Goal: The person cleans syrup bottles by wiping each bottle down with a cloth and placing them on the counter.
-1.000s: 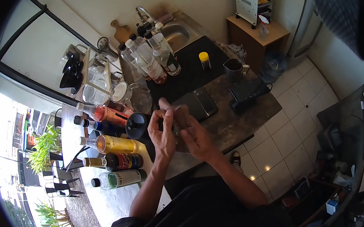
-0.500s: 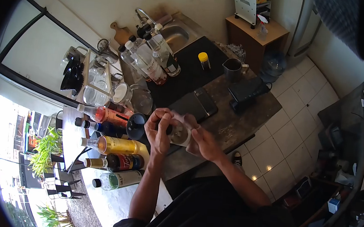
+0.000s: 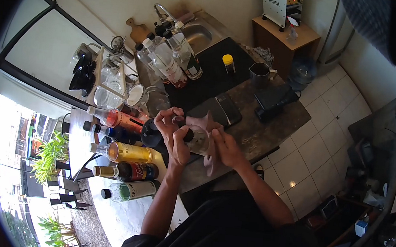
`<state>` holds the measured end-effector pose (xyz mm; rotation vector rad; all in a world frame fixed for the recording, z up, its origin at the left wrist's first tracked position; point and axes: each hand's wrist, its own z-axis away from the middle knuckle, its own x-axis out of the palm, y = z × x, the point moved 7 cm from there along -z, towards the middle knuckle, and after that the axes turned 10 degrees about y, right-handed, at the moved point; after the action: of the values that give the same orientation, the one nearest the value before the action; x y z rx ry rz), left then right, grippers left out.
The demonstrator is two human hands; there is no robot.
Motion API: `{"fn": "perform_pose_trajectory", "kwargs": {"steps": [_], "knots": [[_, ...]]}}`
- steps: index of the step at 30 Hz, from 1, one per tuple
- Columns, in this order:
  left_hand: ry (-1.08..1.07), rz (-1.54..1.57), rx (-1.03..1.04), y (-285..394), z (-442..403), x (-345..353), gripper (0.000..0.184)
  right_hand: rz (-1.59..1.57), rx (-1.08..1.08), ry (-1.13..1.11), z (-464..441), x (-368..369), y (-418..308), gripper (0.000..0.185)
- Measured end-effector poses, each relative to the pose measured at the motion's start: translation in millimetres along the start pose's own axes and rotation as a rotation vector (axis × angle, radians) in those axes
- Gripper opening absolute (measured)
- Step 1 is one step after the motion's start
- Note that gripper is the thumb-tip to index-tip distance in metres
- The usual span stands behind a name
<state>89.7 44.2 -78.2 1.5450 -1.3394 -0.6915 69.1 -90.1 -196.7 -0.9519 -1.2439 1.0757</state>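
Note:
A clear glass vessel [image 3: 198,141] with a dark part at its left side is between my hands, above the counter's front edge. My left hand [image 3: 175,138] has its fingers curled at the dark part. My right hand [image 3: 225,147] grips a brownish-pink cloth [image 3: 203,123] that lies against the glass and hangs down beside it. What exactly my left fingers hold is too small to tell. Just left of my left hand is a black round dish or cone [image 3: 151,133], partly covered by it.
Several bottles lie or stand at the left, among them a yellow one [image 3: 130,153]. Clear bottles [image 3: 165,63] stand near the sink [image 3: 199,35]. A black phone [image 3: 228,108], a yellow-capped jar [image 3: 228,59], a metal pitcher [image 3: 260,73] and a black device [image 3: 276,100] are on the counter [image 3: 284,122].
The cloth has opened out and now hangs from my right hand, uncovering more of the glass. My left fingers have shifted along the glass's dark part. The view has moved slightly.

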Motion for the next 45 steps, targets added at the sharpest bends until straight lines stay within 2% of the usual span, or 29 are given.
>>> {"fn": "perform_pose_trajectory", "kwargs": {"steps": [2,3,5,6,8,9,11,12,14,15,17,18,20,21,23,27,28,30,32,33,36,38,39,41,45], "knots": [[-0.034,0.028,0.064,-1.6,-0.5,-0.2,0.048,-0.091,0.143,-0.135,-0.5,-2.1,36.1,0.041],[-0.035,0.030,0.062,-3.3,-0.8,-2.5,0.048,-0.090,0.144,-0.133,0.1,-6.3,46.9,0.041],[-0.068,-0.037,0.086,-2.1,-1.5,-2.4,0.032,0.194,-0.264,0.032,1.6,-22.1,36.4,0.040],[-0.068,-0.037,0.087,2.5,1.3,-0.6,0.032,0.194,-0.266,0.032,2.7,-26.6,44.7,0.040],[0.093,-0.489,0.070,14.5,9.0,0.3,0.016,0.376,-0.326,0.019,5.2,-31.5,50.6,0.039],[0.093,-0.486,0.077,14.6,15.1,4.2,0.016,0.376,-0.334,0.021,6.7,-30.7,49.5,0.039],[0.151,-0.726,0.218,19.6,25.1,8.5,0.015,0.134,-0.215,-0.006,11.3,-23.9,32.7,0.039],[0.151,-0.722,0.221,18.1,22.8,9.9,0.015,0.136,-0.220,-0.005,12.0,-19.4,23.3,0.039],[0.220,-0.478,0.137,11.8,20.9,6.4,0.025,-0.008,-0.186,-0.049,20.1,-2.8,6.5,0.041],[0.223,-0.480,0.130,13.1,20.0,6.0,0.025,-0.005,-0.179,-0.051,24.1,10.2,-13.0,0.041],[0.151,-0.476,0.013,11.4,11.6,5.1,0.025,-0.087,-0.604,0.029,32.6,24.6,-81.6,0.048],[0.148,-0.473,0.018,12.1,7.0,0.7,0.025,-0.087,-0.609,0.032,28.0,23.8,-76.6,0.048],[0.025,-0.360,-0.182,-1.3,0.3,1.3,0.025,0.150,-0.850,-0.049,25.6,32.6,-68.3,0.063],[-0.006,-0.300,-0.237,1.1,1.3,4.5,0.023,0.152,-0.855,-0.048,26.9,32.4,-62.0,0.063],[-0.023,-0.293,-0.230,0.0,-1.5,4.3,0.023,0.068,-0.698,0.054,31.3,27.7,-43.8,0.074],[-0.014,-0.257,-0.277,-0.6,0.4,4.8,0.021,0.178,-0.525,0.025,34.4,22.6,-2.1,0.081],[-0.017,-0.255,-0.278,-1.3,0.9,5.0,0.021,0.109,-0.389,0.028,37.6,18.2,-0.7,0.084],[-0.029,-0.224,-0.286,-2.7,1.2,3.9,0.020,0.038,-0.254,0.031,38.8,11.4,4.0,0.087],[-0.051,-0.184,-0.293,-2.6,0.0,4.4,0.020,0.003,-0.244,-0.039,38.6,9.9,7.1,0.085],[-0.074,-0.144,-0.304,-2.6,0.5,5.6,0.020,0.003,-0.245,-0.039,38.2,9.4,18.1,0.085],[-0.206,-0.181,-0.328,-4.6,-3.1,6.6,0.019,0.325,-0.393,-0.018,38.2,13.1,27.2,0.082],[-0.255,-0.159,-0.327,-6.3,-5.6,8.3,0.018,0.240,-0.701,0.079,48.7,24.3,-28.7,0.083],[-0.296,-0.136,-0.321,-6.3,-5.0,10.1,0.018,0.241,-0.690,0.082,50.2,35.9,-26.4,0.083],[-0.306,-0.136,-0.297,-5.3,-7.4,11.1,0.018,0.430,-0.731,0.339,52.2,44.5,-26.8,0.089],[-0.295,-0.184,-0.212,-2.3,-4.7,11.3,0.017,0.386,-0.795,0.320,38.9,43.8,-6.9,0.088]]}}
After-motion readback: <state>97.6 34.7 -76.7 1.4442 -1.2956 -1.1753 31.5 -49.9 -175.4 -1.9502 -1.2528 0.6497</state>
